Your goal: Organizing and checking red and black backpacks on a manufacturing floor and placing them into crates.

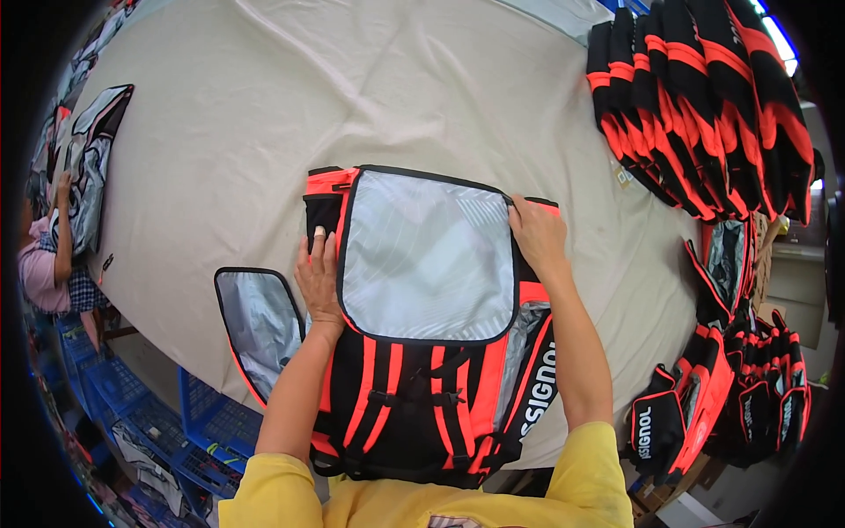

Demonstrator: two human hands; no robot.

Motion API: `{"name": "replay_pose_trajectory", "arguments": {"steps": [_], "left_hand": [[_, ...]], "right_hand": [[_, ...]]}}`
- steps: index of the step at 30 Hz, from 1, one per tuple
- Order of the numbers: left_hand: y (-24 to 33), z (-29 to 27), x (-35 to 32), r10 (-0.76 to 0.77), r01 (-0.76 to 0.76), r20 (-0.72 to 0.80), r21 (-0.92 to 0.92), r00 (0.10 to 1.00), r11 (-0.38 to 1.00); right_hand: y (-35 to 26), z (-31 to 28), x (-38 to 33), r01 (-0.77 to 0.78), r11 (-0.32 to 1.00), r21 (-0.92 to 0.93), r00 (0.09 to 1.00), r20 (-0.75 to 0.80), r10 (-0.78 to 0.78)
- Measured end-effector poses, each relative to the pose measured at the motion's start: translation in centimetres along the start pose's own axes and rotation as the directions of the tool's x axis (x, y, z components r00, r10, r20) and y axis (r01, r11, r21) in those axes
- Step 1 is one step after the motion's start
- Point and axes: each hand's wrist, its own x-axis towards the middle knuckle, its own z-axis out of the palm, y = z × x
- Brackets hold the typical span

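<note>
The square, black-edged silver fabric flap (427, 255) of the black and neon-red backpack (415, 370) on the beige cloth-covered desk (396, 88) is best kept flat and evenly tensioned. The left hand (319, 283) is spread loosely along the flap's left edge, nothing grasped; by the right hand's (539, 233) nearly closed grip, its upper-right corner is pinched.

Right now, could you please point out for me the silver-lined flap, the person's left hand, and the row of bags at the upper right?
Silver-lined flap (429, 257): head view, middle of its lining.
Left hand (319, 276): head view, back of the hand.
Row of bags (701, 106): head view, around the row's middle.
</note>
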Motion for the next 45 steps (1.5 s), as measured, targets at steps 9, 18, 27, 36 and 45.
{"name": "replay_pose_trajectory", "arguments": {"steps": [9, 18, 27, 36, 45], "left_hand": [[-0.1, 0.7, -0.3, 0.023, -0.023, 0.007, -0.003, 1.0, 1.0], [0.2, -1.9, -0.5, 0.005, -0.005, -0.011, 0.007, 1.0, 1.0], [0.7, -0.4, 0.3, 0.001, -0.001, -0.011, 0.016, 1.0, 1.0], [-0.4, -0.6, -0.5, 0.036, -0.038, -0.05, -0.038, 0.998, 0.999], [-0.7, -2.5, 0.2, 0.015, -0.01, 0.021, -0.188, 1.0, 0.982]], "right_hand": [[4.0, -1.8, -8.9, -0.127, 0.918, 0.376, 0.945, -0.236, 0.227], [16.6, -4.7, -52.5, -0.831, 0.551, 0.075, 0.541, -0.116, 0.833], [7.1, -4.7, -73.9, -0.995, -0.088, 0.049, -0.096, -0.186, 0.978], [5.7, 1.8, -65.0, -0.523, -0.225, 0.822, -0.136, 0.18, 0.974], [4.8, -2.2, -60.9, -0.842, 0.245, 0.481, 0.229, -0.093, 0.969]]}}
